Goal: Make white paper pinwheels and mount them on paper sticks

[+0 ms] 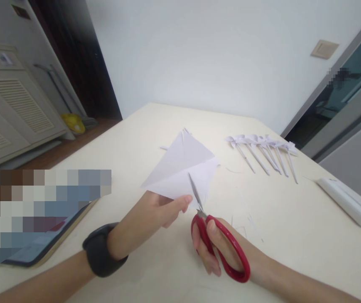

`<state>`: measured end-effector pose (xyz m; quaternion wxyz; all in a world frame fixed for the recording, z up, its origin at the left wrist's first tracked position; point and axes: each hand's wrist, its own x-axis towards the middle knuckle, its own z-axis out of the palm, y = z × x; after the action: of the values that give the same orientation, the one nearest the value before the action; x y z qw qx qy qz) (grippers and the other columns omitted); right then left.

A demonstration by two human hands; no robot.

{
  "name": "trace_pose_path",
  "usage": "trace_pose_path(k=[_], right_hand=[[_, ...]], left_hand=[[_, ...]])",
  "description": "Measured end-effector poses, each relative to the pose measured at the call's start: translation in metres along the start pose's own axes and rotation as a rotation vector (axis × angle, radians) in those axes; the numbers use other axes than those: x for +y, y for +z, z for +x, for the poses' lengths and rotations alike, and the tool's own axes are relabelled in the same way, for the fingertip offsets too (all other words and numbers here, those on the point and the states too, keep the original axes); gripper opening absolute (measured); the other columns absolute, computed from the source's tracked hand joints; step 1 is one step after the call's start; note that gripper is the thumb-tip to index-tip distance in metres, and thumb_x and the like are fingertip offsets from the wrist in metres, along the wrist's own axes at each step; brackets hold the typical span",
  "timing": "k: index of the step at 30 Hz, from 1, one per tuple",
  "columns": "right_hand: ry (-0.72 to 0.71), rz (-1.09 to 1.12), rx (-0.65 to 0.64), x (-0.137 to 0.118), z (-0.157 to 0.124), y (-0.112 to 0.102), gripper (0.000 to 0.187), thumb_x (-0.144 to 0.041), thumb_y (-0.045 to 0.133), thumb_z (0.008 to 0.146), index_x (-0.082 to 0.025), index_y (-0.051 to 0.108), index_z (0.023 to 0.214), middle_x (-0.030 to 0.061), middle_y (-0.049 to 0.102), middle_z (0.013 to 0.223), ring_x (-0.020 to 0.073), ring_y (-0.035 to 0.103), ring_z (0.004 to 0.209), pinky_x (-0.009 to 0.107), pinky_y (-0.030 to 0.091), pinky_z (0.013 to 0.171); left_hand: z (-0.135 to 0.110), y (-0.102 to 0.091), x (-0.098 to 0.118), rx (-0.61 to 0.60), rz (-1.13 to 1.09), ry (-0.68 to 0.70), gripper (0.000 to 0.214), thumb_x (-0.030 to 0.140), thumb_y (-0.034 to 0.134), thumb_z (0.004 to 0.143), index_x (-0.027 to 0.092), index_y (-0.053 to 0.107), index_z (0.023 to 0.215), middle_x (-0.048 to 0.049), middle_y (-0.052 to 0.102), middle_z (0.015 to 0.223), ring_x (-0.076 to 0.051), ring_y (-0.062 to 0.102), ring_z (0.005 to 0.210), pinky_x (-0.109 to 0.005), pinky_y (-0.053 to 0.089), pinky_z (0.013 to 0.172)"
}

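Note:
A creased square of white paper point(180, 162) is held up over the table by my left hand point(164, 210), with the thumb on its near edge and the other fingers partly behind it. A slit shows near its far corner. Around the red handles of a pair of scissors point(235, 252) wraps my right hand point(212, 244). The blades are parted at the near corner of the paper, one blade lying across its front; the other is mostly hidden. A black band is on my left wrist.
Several paper pinwheels on sticks point(262, 153) lie in a row at the right rear of the cream table point(129, 139). Thin paper scraps are scattered right of centre. A white packet point(351, 202) lies near the right edge, a tablet point(47, 240) at left. A wall stands behind.

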<state>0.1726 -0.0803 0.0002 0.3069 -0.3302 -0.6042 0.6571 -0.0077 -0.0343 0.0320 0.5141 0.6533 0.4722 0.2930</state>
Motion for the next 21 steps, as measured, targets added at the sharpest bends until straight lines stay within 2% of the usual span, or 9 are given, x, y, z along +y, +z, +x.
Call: trace_pose_path(k=[4, 11, 16, 21], right_hand=[[-0.008, 0.005, -0.009, 0.006, 0.001, -0.001, 0.054, -0.059, 0.025, 0.089, -0.013, 0.053, 0.080, -0.0055, 0.042, 0.043, 0.0064, 0.037, 0.034, 0.018, 0.036, 0.039], [0.025, 0.028, 0.004, 0.015, 0.001, -0.004, 0.052, -0.056, 0.028, 0.090, -0.012, 0.055, 0.088, -0.0060, 0.043, 0.042, 0.0065, 0.037, 0.033, 0.017, 0.034, 0.036], [0.007, 0.035, 0.012, 0.016, 0.001, -0.004, 0.051, -0.055, 0.027, 0.091, -0.013, 0.055, 0.087, -0.0061, 0.043, 0.042, 0.0064, 0.036, 0.032, 0.018, 0.036, 0.038], [-0.001, 0.021, 0.027, 0.016, 0.001, -0.005, 0.047, -0.053, 0.030, 0.091, -0.014, 0.053, 0.084, -0.0069, 0.043, 0.041, 0.0063, 0.036, 0.032, 0.020, 0.038, 0.041]], left_hand=[[0.000, 0.000, 0.000, -0.015, 0.011, 0.017, 0.039, 0.037, 0.046, 0.085, 0.021, 0.037, 0.051, 0.0068, 0.034, 0.044, -0.011, 0.035, 0.044, -0.027, 0.032, 0.050], [-0.001, 0.001, 0.001, 0.044, 0.023, -0.006, 0.027, 0.038, 0.050, 0.082, 0.018, 0.052, 0.063, 0.0072, 0.038, 0.046, -0.011, 0.037, 0.044, -0.024, 0.033, 0.047], [0.000, 0.000, 0.002, 0.023, -0.004, 0.006, 0.026, 0.038, 0.052, 0.082, 0.018, 0.054, 0.065, 0.0071, 0.039, 0.046, -0.011, 0.038, 0.044, -0.024, 0.033, 0.046], [0.000, -0.002, 0.006, 0.012, -0.001, 0.087, 0.045, 0.036, 0.044, 0.087, 0.020, 0.037, 0.045, 0.0057, 0.035, 0.044, -0.010, 0.038, 0.045, -0.026, 0.034, 0.051]])
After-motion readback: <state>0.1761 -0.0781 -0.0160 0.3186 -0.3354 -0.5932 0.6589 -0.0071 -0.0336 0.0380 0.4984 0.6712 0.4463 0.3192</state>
